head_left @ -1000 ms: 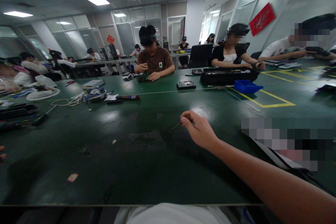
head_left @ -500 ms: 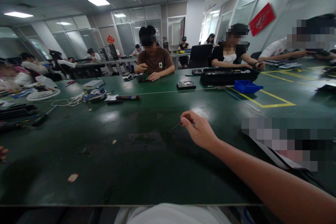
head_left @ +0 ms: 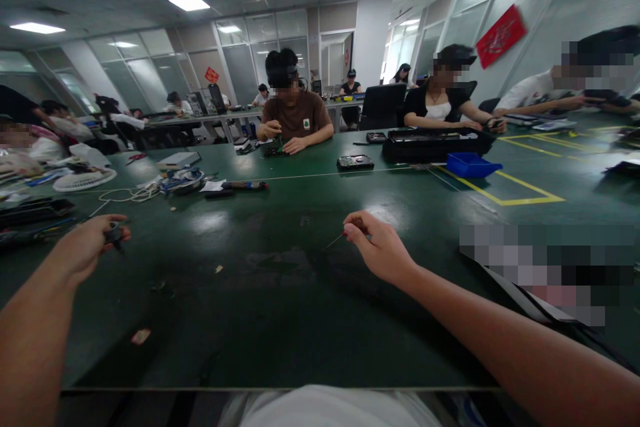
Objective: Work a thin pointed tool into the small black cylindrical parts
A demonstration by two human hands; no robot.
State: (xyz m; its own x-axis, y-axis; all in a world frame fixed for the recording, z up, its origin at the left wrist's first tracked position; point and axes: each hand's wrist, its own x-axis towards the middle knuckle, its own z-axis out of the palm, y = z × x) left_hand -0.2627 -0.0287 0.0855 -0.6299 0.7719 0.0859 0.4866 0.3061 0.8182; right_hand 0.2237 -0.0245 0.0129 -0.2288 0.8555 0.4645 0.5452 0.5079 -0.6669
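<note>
My left hand (head_left: 90,247) is raised over the left side of the green table, its fingers closed around a small dark object (head_left: 115,234), blurred and partly hidden. Just behind that hand, a thin metal shaft on the table shows in part. Near the middle, my right hand (head_left: 377,247) pinches a slim tool with a thin metal shaft (head_left: 334,241), which points down and left toward the tabletop. A bit of reddish handle shows between the fingers; its exact kind is unclear.
Scraps (head_left: 141,336) lie on the green table (head_left: 280,340). Farther back are a bundle of cables (head_left: 180,181), a dark cylindrical tool (head_left: 245,185), an opened device (head_left: 355,162) and a blue bin (head_left: 470,165). Co-workers sit across; a person in brown (head_left: 295,113) works at small parts.
My left hand has come in from the left edge, up and over the table with the dark object in it. My right hand and its slim tool have stayed put.
</note>
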